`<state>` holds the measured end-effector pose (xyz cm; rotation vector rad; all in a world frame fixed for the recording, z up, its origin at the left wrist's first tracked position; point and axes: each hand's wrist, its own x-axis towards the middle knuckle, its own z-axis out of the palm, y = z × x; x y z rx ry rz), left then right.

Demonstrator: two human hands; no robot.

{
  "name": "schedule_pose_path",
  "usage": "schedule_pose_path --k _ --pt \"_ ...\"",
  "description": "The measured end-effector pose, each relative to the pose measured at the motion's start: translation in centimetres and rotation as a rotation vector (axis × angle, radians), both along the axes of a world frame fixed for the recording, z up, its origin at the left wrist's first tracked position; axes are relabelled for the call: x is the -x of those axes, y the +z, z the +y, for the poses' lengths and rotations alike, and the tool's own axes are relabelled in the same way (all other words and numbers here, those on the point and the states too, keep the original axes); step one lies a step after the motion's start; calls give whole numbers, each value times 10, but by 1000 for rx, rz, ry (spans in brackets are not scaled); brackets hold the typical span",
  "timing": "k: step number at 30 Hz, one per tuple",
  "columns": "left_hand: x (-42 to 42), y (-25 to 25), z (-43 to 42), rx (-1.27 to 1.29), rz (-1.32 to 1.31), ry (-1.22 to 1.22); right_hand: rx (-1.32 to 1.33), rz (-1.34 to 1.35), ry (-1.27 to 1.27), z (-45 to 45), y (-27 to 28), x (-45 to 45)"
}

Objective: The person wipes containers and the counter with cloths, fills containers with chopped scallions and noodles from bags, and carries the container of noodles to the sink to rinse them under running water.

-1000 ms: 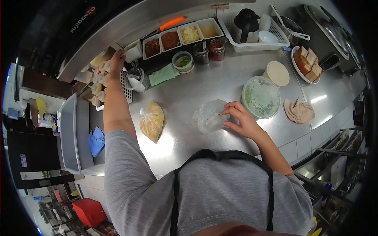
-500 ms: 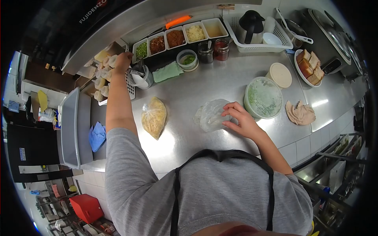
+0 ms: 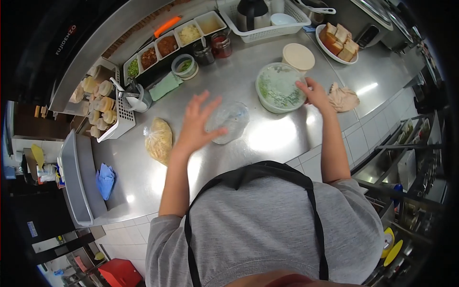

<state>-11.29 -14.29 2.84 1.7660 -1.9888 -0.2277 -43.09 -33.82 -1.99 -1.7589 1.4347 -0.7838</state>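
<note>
My left hand (image 3: 198, 123) is over the counter with its fingers spread, holding nothing. Beside its fingertips lies a flat, clear, round piece of plastic (image 3: 230, 123). A knotted clear bag of yellowish food (image 3: 158, 141) rests to the left of this hand. My right hand (image 3: 314, 94) grips the right rim of a round clear tub (image 3: 278, 91) with chopped greens inside. Behind the tub sits a round cream lid (image 3: 299, 57). A crumpled beige cloth (image 3: 344, 98) lies just right of my right hand.
Condiment tubs (image 3: 167, 45) line the back, near two jars and a green cloth (image 3: 166, 87). A white basket with squeeze bottles (image 3: 115, 125), a blue cloth (image 3: 105, 181) and a grey bin (image 3: 77, 177) are left. A bowl of bread (image 3: 338, 44) is at the back right.
My left hand has come back from the bottles and tubs at the back left. My right hand has left the crumpled clear plastic and taken the tub's rim. The view has turned.
</note>
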Motion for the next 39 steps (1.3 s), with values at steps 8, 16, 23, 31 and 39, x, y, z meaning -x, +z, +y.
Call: schedule_pose_path --k 8,16,23,31,39 --pt "24 -70 39 -132 179 109 -247 -170 40 18 0 1" --pt "28 -58 61 87 212 310 474 161 93 -76 -10 17" --pt "106 -24 21 -53 100 -108 532 -104 18 -94 -56 1" --pt "131 -45 -12 -155 30 -151 406 -725 61 -22 32 21" --pt "123 -62 -78 -196 -18 39 721 -187 219 -10 19 -22"
